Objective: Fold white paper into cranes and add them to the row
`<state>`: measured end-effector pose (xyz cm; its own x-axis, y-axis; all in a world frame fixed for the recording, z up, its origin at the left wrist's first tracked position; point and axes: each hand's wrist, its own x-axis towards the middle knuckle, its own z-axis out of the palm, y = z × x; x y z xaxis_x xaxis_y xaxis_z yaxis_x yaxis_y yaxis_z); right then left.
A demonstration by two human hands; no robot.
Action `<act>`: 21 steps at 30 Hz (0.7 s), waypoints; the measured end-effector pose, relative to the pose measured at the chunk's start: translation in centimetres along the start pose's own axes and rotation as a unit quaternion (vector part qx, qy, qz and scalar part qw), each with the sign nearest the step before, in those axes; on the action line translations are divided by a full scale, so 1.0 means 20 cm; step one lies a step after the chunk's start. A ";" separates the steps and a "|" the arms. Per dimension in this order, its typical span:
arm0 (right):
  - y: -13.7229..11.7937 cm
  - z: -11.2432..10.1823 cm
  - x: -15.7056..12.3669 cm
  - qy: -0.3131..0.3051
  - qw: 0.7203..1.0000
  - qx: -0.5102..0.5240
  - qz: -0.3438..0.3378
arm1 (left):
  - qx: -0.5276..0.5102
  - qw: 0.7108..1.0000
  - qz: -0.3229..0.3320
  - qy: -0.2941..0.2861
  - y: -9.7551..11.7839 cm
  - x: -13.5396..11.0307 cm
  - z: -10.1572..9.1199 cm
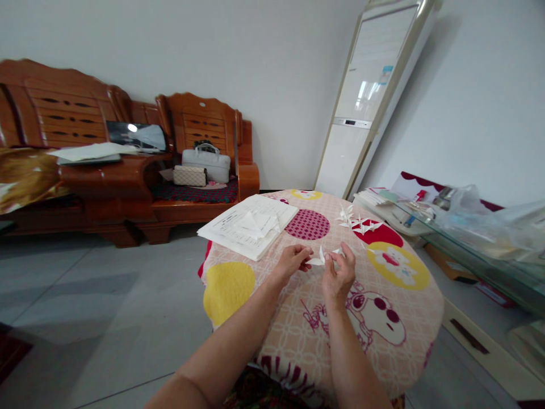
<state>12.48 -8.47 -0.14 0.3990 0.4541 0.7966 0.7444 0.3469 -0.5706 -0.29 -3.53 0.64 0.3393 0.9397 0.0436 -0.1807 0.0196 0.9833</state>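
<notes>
Between my two hands, above the patterned tablecloth (293,318), is a white folded paper crane (322,255). My left hand (294,259) is closed on its left end, fingers curled with the tips partly hidden. On the other side, my right hand (339,271) pinches the crane between thumb and fingers. Several finished-looking white paper cranes (361,226) lie in a cluster farther back on the right of the table. Loose white paper pieces (258,224) rest on a stack of printed sheets (225,227) at the back left of the table.
To the right stands a glass-topped table (455,238) with plastic bags (468,207) and papers. A tall white air conditioner (344,142) is in the corner. At the left, a wooden sofa (204,213) holds a grey bag (217,166) and a smaller quilted bag (189,176).
</notes>
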 end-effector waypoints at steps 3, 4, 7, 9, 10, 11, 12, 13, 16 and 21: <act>0.00 0.00 0.00 0.002 1.000 0.005 -0.003 | -0.043 0.999 -0.012 -0.016 0.01 -0.01 0.00; 0.00 0.00 0.00 -0.001 1.000 0.007 -0.001 | -0.056 0.998 -0.013 -0.020 0.01 -0.01 -0.01; 0.01 0.00 0.00 -0.011 1.000 0.013 0.012 | -0.079 0.997 -0.012 -0.018 0.01 -0.01 -0.01; 0.01 0.01 0.00 -0.012 1.000 0.017 0.022 | -0.077 0.997 -0.013 -0.016 0.02 -0.01 -0.01; 0.01 0.01 0.00 -0.012 0.999 0.019 0.026 | -0.073 0.997 -0.016 -0.018 0.02 -0.01 -0.01; 0.02 0.01 0.00 -0.012 0.999 0.021 0.030 | -0.070 0.997 -0.020 -0.021 0.02 -0.01 -0.01; 0.02 0.01 0.00 -0.012 0.999 0.023 0.031 | -0.068 0.997 -0.025 -0.025 0.02 -0.01 -0.01; 0.02 0.01 -0.01 -0.014 0.999 0.024 0.032 | -0.067 0.997 -0.031 -0.028 0.02 -0.01 -0.01; 0.03 0.01 -0.01 -0.015 0.999 0.028 0.031 | -0.067 0.997 -0.030 -0.023 0.01 -0.01 -0.01; 0.03 0.01 -0.01 -0.021 0.999 0.029 0.036 | -0.062 0.998 -0.001 -0.011 0.00 -0.01 0.00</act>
<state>12.76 -8.20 -0.58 0.4259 0.5136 0.7448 0.6819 0.3588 -0.6374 -0.32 -3.71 0.72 0.3603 0.9316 0.0477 -0.2921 0.0641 0.9542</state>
